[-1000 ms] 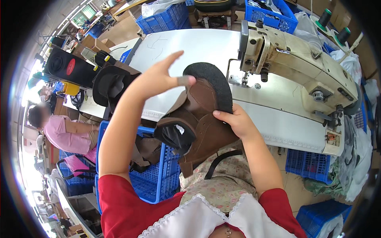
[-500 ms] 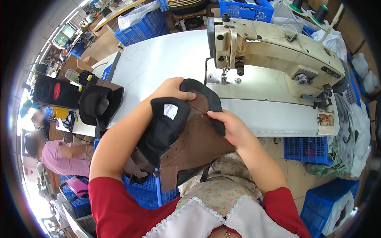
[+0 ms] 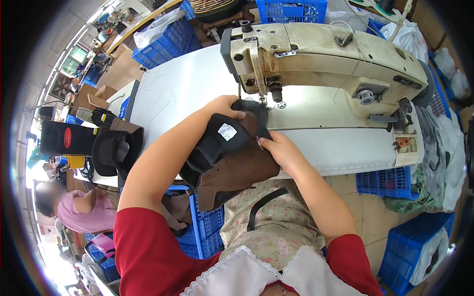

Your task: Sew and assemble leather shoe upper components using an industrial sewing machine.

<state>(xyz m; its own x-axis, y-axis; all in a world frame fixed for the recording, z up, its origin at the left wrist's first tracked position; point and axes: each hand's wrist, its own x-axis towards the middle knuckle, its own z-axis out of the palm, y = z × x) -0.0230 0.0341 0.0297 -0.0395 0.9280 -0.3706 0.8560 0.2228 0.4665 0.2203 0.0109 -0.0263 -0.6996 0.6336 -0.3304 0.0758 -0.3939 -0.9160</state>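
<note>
A brown shoe upper (image 3: 242, 165) with a black padded lining is held between my two hands, in front of the sewing machine (image 3: 316, 64). A small white label (image 3: 227, 131) shows on the black lining. My left hand (image 3: 224, 107) is closed on the upper's far side, thumb on the brown part and the other fingers partly hidden. My right hand (image 3: 281, 150) pinches its right edge near the black collar. The collar's far end lies at the machine's presser foot (image 3: 263, 100); whether it is under the foot I cannot tell.
More black and brown uppers (image 3: 118, 150) stand at the table's left end. A blue crate (image 3: 210, 222) with brown pieces sits below the table edge, near my lap. Other blue crates (image 3: 291, 11) are behind the machine and at right. A person in pink (image 3: 86, 209) sits at far left.
Both hands have carried the upper forward, bringing its black collar from in front of the needle area up to the presser foot. The view has shifted closer to the machine.
</note>
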